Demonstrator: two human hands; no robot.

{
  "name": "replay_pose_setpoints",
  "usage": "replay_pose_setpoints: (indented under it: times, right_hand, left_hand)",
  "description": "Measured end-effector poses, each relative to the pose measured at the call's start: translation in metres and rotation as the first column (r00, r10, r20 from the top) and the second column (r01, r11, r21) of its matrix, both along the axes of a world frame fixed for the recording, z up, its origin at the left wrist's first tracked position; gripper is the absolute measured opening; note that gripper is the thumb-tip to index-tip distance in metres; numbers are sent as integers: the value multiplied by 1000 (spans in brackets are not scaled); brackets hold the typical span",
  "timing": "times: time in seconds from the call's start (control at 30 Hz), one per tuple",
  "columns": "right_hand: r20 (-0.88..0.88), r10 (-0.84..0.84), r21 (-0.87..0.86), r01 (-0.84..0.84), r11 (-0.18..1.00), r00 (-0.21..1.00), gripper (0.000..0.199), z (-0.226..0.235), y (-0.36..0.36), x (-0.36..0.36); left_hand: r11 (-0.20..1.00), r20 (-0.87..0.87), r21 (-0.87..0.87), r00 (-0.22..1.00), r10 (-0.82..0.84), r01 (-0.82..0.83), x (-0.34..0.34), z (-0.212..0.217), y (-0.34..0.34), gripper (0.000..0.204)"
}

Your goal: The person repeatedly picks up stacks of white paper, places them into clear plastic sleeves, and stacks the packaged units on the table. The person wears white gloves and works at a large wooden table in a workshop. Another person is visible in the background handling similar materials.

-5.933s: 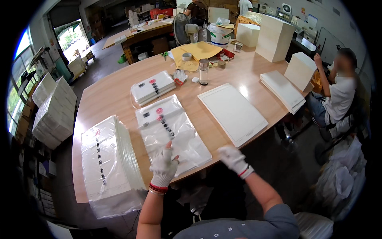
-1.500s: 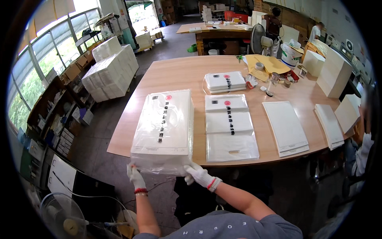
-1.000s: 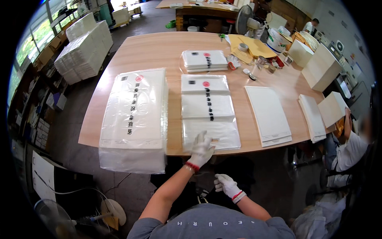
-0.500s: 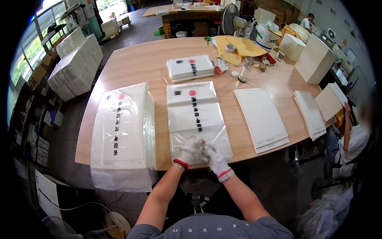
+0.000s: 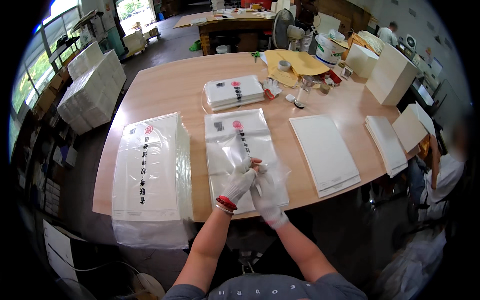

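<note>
A clear printed plastic bag (image 5: 220, 145) lies on top of a pile in front of me, with a red round mark and black characters. Its middle is creased and raised beside my fingers. My left hand (image 5: 240, 180), in a white glove with bare fingertips and a red bead bracelet at the wrist, is closed at the bag's middle and seems to pinch its film. Just right of it, my gloved right hand (image 5: 266, 197) is smeared by motion over the bag's lower right part; its fingers cannot be made out.
A tall stack of filled bags (image 5: 150, 170) stands at the left. Behind lies a smaller bag stack (image 5: 234, 92) beside a glove (image 5: 272, 89). White sheets (image 5: 325, 152) and folded packets (image 5: 386, 142) lie right, near a seated person (image 5: 445, 175). A glass jar (image 5: 304, 92) stands farther back.
Both hands have moved up the bag, away from its near edge. The bag's film has bunched at its middle. My view has shifted slightly.
</note>
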State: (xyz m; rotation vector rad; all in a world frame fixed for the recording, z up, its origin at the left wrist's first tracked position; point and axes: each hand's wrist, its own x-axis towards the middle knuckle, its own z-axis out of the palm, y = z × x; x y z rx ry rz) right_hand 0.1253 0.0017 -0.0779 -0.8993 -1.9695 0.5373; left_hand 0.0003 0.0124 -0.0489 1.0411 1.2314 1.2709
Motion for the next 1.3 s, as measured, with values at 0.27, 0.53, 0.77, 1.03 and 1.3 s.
replay_pose_setpoints:
  times: [0.27, 0.53, 0.77, 1.03, 1.3]
  right_hand:
    - [556, 177, -22, -198, 980, 812, 23, -72, 1, -4]
    - [478, 2, -268, 144, 953, 878, 49, -24, 42, 203]
    - [687, -273, 122, 263, 957, 673, 68, -75, 77, 255]
    - [509, -525, 32, 594, 804, 682, 30, -39, 102, 257]
    - [614, -40, 328, -209, 921, 788, 18, 11, -67, 204]
  left_hand:
    - [994, -371, 81, 928, -35, 70, 11, 50, -32, 39]
    - [814, -760, 579, 396, 515, 51, 14, 21, -76, 60]
    - [744, -675, 668, 416, 609, -5, 34, 26, -128, 53]
    - [862, -588, 243, 774, -235, 446, 111, 9, -135, 15]
    - [697, 816, -502, 549, 183, 513, 155, -93, -71, 45]
